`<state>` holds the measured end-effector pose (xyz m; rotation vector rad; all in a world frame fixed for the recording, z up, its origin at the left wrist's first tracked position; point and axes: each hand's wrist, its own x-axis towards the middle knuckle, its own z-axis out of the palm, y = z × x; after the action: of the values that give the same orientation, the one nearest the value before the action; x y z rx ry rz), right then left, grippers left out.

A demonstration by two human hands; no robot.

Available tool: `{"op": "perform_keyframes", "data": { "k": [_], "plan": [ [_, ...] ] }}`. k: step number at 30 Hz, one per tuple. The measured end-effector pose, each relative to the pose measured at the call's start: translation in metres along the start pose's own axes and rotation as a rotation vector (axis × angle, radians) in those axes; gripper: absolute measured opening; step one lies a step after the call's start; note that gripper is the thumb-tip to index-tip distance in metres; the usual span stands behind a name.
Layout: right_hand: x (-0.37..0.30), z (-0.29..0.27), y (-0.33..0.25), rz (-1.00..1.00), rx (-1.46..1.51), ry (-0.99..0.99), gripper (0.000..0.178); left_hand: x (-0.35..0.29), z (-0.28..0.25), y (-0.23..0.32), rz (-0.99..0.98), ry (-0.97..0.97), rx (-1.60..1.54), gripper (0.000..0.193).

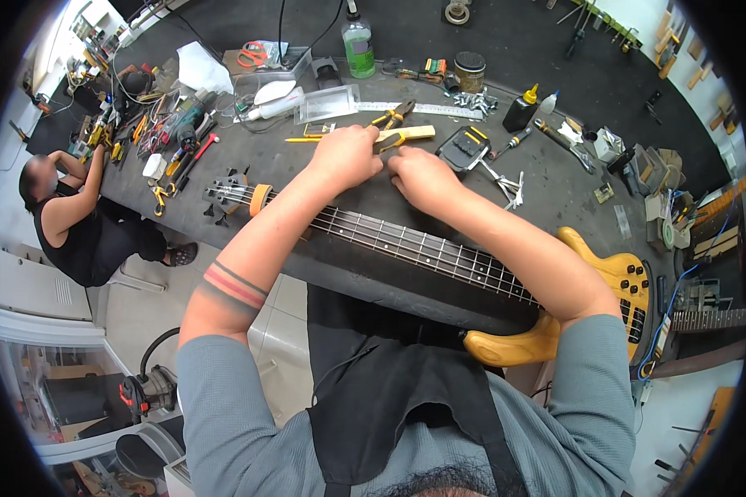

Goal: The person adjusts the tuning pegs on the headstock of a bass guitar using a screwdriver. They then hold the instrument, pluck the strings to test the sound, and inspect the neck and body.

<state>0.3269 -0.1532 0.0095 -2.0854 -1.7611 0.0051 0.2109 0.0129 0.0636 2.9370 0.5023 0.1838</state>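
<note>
An electric bass guitar (pixel 423 242) lies across the bench beneath both my forearms, its headstock at the left and its light wooden body at the right. Beyond the neck, my left hand (pixel 350 157) is closed, with a black-and-yellow tool handle (pixel 389 142) by its fingers. Close beside it, my right hand (pixel 425 176) has its fingers drawn together. Whatever either hand grips is hidden or too small to name. Just past the hands are pliers (pixel 404 109), a pale wooden strip (pixel 419 132) and a yellow pencil (pixel 300 140).
A black-and-yellow case (pixel 464 149) and hex keys (pixel 510 189) sit right of my hands. Farther back stand a green-liquid bottle (pixel 359 48), a jar (pixel 470 72) and a steel ruler (pixel 431 108). Tools crowd the left, where another person (pixel 75 207) sits.
</note>
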Motion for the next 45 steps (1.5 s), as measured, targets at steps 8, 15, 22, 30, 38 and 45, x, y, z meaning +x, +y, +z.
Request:
{"op": "perform_keyframes", "data": {
  "k": [8, 15, 22, 30, 38, 45],
  "plan": [
    [0.007, 0.008, -0.006, -0.066, -0.175, -0.060, 0.015, -0.051, -0.074, -0.024, -0.064, 0.317, -1.369, 0.024],
    [-0.034, -0.083, -0.045, 0.235, 0.433, 0.085, 0.013, -0.154, -0.091, 0.011, 0.042, 0.577, -1.688, 0.026],
    [-0.131, -0.141, -0.104, 0.379, 1.260, 0.112, 0.013, -0.231, -0.079, 0.063, 0.287, 0.769, -1.776, 0.034],
    [-0.165, -0.128, -0.172, 0.330, 1.933, 0.207, 0.011, -0.248, -0.080, 0.103, 0.530, 0.886, -1.570, 0.036],
    [-0.174, -0.116, -0.187, 0.265, 2.037, 0.225, 0.012, -0.249, -0.071, 0.103, 0.454, 0.840, -1.648, 0.036],
    [-0.173, -0.117, -0.179, 0.302, 2.009, 0.248, 0.014, -0.234, -0.069, 0.108, 0.436, 0.812, -1.659, 0.033]
  ]
}}
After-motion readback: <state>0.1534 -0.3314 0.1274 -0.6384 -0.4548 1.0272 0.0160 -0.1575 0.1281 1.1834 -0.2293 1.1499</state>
